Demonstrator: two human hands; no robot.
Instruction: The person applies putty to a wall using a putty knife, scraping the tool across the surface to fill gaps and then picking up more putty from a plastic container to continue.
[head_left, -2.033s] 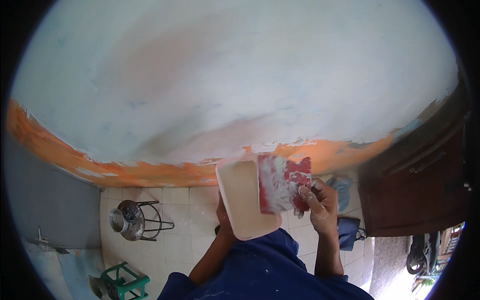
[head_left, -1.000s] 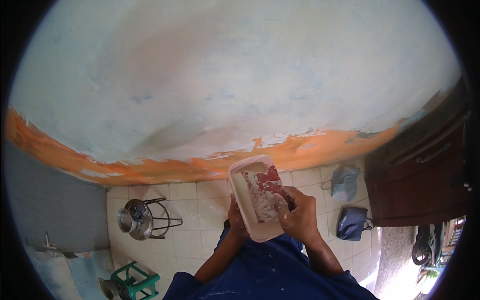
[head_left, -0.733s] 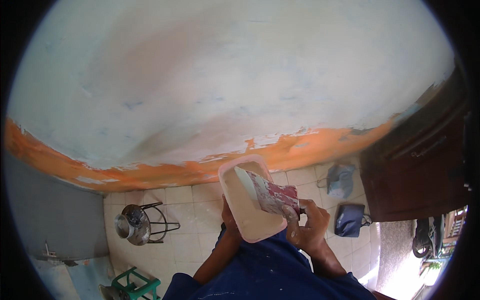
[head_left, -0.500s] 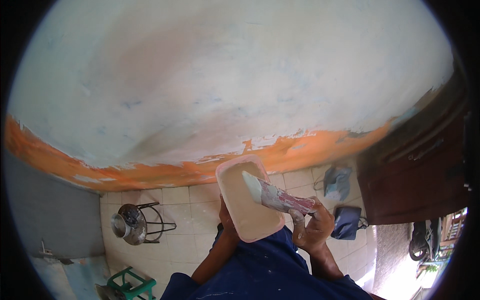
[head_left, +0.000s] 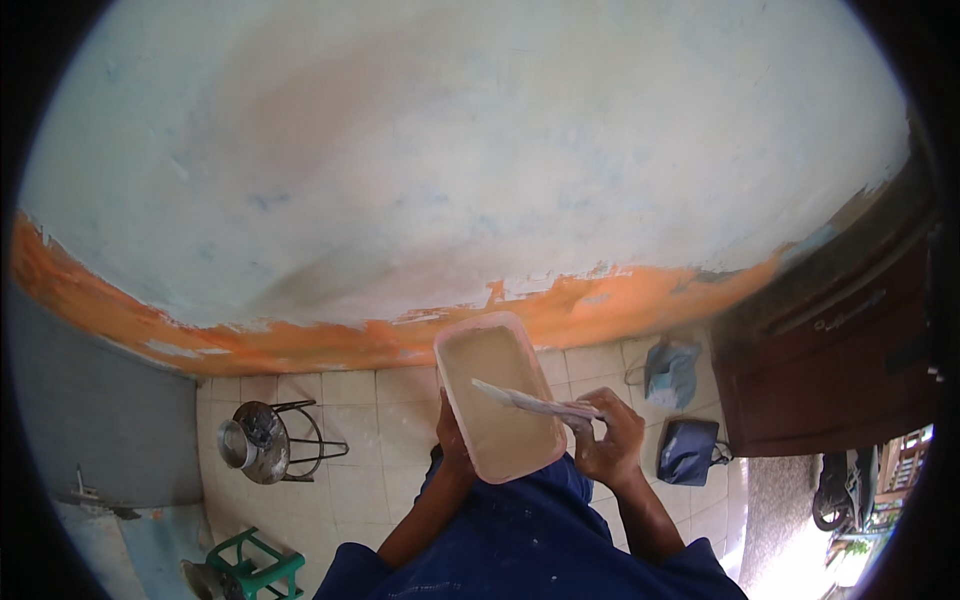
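Right hand (head_left: 612, 440) had a narrow thumb-and-finger pinch on the near end of a flat scraper (head_left: 535, 402); left hand (head_left: 452, 432) held the tub (head_left: 517, 473) by its left side, fingers partly hidden. Biggest item: wall (head_left: 480, 180), filling the upper view, patchy white with faint blue and pinkish areas, ragged orange band (head_left: 350, 345) along its foot. Floor (head_left: 355, 440) was pale square tile. Grey panel (head_left: 100, 400) stood at left, dark red-brown door (head_left: 820, 380) at right, bright opening below the door. Round-topped stool (head_left: 268, 470) on the left carried a metal pot (head_left: 235, 443); green stool (head_left: 270, 575) sat nearer the person. Dark blue bag (head_left: 688, 452) and paler blue bag (head_left: 670, 373) lay on the tile at right. Tub was rectangular with rounded corners, pink rim, beige paste (head_left: 505, 440) inside, long axis running away from the person, far end leaning left. Scraper was over the tub's right half, seen almost edge-on: thin, pale at the tip, pinkish and smeared toward the grip. Tip pointed left and slightly away from the person; long axis ran across the tub, grip end past the right rim. Couldn't tell if the tip touched paste.
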